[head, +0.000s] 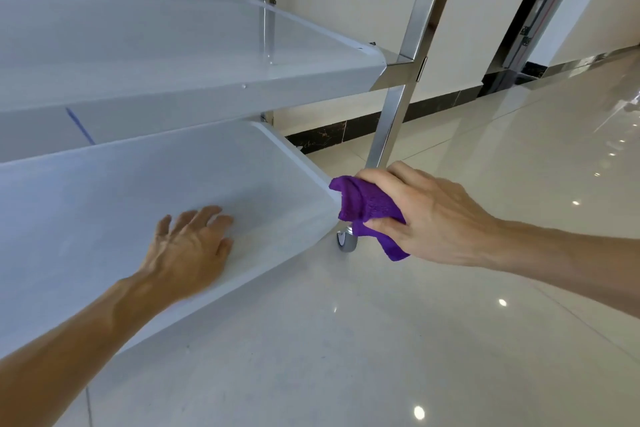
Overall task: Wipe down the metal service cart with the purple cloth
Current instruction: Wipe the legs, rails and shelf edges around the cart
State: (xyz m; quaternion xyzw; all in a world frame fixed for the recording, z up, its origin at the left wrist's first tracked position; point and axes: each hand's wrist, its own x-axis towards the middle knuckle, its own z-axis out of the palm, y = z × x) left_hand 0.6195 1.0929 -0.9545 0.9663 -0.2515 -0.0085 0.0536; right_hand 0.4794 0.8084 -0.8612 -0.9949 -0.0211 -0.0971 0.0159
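The right hand (433,215) grips a bunched purple cloth (370,210), fingers curled over the top and thumb pinching underneath, and presses it against the near right corner of the metal service cart's (294,80) lower shelf (294,184), just where the chrome upright post (391,118) meets that corner. A tail of cloth hangs below the thumb. The left hand (190,246) lies flat and relaxed on the lower shelf's surface, fingers spread, holding nothing; its forearm crosses the shelf's front edge.

Directly under the cloth, a grey caster wheel (346,241) shows beneath the shelf corner, partly hidden by the cloth. Above, the middle shelf (207,55) overhangs the lower one, its raised rim close over the back of the work area. A blue streak (79,126) shows between the two shelves on the left.

To the right and in front of the cart the glossy tiled floor (450,340) lies open. Behind the post runs a cream wall (346,10) with dark marble skirting (433,104), ending at a dark door frame (526,21).
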